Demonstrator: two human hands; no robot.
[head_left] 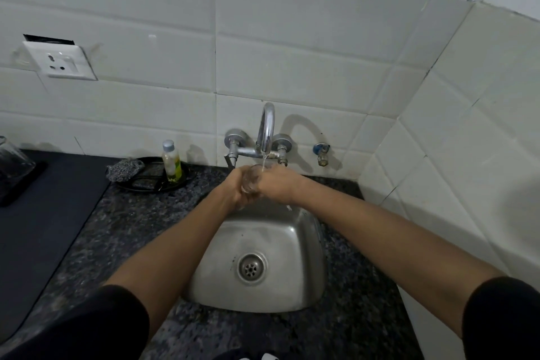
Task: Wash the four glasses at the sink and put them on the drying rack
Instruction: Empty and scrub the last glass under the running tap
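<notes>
Holding a clear glass (252, 179) under the running tap (266, 128), above the far edge of the steel sink (257, 257). Left hand (233, 188) curling round the glass from the left side, fingers wrapped on its wall. Right hand (276, 185) closing on the same glass from the right, fingers bent against it, so both hands clamping the one glass between them. Thin stream of water (264, 161) falling from the spout onto the rim of the glass. Glass tilting, mouth toward the wall, base toward the camera.

Sitting on the speckled dark countertop (122, 222), left of the tap: a black tray (152, 181) carrying a small bottle (171, 161) of yellow-green liquid, standing upright, and a grey scrubber (125, 169) lying at the tray's left end. Lying farther left: a dark mat (43, 228), with another clear glass (13, 164) resting on it at the frame's left edge, partly cut off. Showing on the white tiled wall (292, 52): a white socket (60, 60) at upper left and a small valve (321, 152) just right of the tap. Black sleeves (96, 327) covering both upper arms at the bottom of the frame. Sink drain (251, 267) showing in the basin's middle, below the hands.
</notes>
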